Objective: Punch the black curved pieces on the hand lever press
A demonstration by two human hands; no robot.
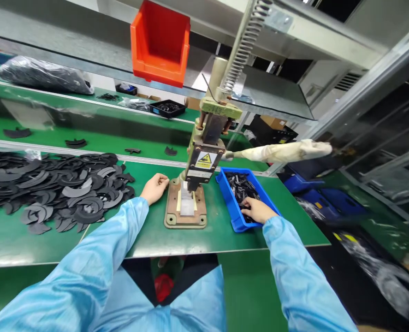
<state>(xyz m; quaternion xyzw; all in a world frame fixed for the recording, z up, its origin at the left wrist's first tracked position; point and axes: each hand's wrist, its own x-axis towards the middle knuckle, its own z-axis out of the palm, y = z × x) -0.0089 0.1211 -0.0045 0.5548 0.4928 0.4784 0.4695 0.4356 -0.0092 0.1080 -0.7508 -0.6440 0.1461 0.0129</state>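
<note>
My right hand reaches into a blue bin of small black parts. Its fingers are bent together among them, and whatever they pinch is hidden. Beside the left edge of the press base, my left hand rests low over the table with curled fingers; I cannot make out anything in them. Between the hands stands a hand press with a yellow warning label. Under its ram lies a pale metal fixture plate. The press lever, wrapped in whitish cloth, points right.
A large pile of dark curved flat pieces covers the table's left side. Several similar pieces lie on the green strip behind. An orange bin hangs above. Farther back are a black tray and a bagged bundle.
</note>
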